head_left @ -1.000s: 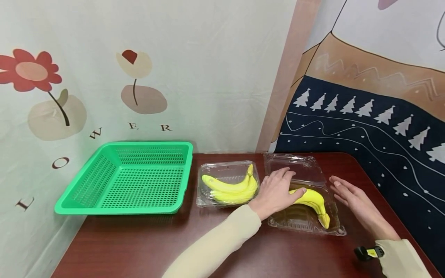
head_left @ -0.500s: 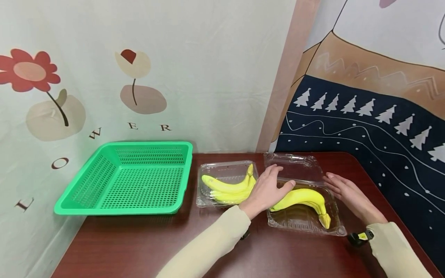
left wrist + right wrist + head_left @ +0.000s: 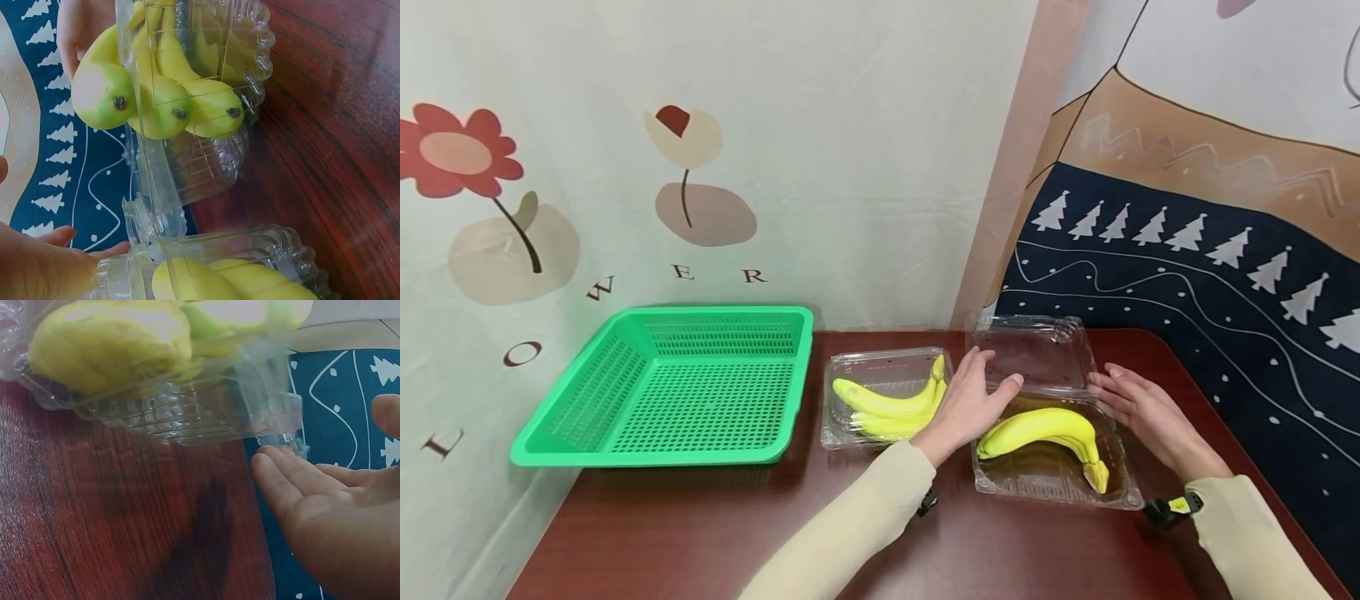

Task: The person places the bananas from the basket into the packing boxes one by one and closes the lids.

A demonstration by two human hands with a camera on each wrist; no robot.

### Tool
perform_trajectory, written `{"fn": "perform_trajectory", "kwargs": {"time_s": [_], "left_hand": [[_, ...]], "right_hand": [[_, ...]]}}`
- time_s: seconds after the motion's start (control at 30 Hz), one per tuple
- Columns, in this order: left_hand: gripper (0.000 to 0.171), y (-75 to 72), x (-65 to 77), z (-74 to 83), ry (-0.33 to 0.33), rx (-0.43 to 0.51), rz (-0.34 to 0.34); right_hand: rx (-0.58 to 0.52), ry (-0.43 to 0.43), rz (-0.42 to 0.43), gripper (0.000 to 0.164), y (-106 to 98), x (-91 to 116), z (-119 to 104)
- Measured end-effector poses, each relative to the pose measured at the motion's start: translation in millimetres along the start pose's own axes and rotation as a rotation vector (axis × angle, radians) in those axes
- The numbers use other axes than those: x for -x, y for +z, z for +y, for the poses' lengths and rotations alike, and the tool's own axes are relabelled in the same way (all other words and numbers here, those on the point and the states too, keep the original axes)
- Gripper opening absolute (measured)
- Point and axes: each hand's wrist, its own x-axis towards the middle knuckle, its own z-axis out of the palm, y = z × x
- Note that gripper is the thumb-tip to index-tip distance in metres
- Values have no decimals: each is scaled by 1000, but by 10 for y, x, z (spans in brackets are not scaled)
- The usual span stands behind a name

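A clear plastic clamshell box [image 3: 1045,492] stands unlidded on the table, with a bunch of yellow bananas [image 3: 1045,429] inside. Its lid [image 3: 1037,350] leans back toward the wall, slightly raised. My left hand [image 3: 966,404] reaches over the box's left side, fingers extended beside the lid's left edge; whether they touch it I cannot tell. On the other side, the fingertips of my right hand [image 3: 1150,417] are at the lid's right edge near the hinge. The right wrist view shows these straight fingers against the box's corner [image 3: 284,428]. Neither hand grips the bananas.
Left of my left hand sits a second clear box [image 3: 880,362] with bananas [image 3: 887,404] in it. A green plastic basket [image 3: 700,408] stands on the left of the dark red table [image 3: 760,533]. Printed cloth walls [image 3: 865,167] border the table at the back and right.
My left hand has moved left off the bananas to the box's left side. My right hand has shifted slightly left and up to the lid edge. The lid has risen a little.
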Motion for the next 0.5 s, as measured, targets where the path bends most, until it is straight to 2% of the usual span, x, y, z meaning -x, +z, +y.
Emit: {"fn": "perform_trajectory", "kwargs": {"time_s": [0.13, 0.3, 0.5], "left_hand": [[70, -11, -15, -5, 12, 54, 49], [76, -36, -59, -20, 17, 160, 112], [83, -63, -129, -43, -55, 232, 101]], "right_hand": [[-103, -30, 16, 81, 0, 32, -30], [-131, -92, 10, 77, 16, 74, -46], [-121, -134, 13, 71, 27, 108, -42]]}}
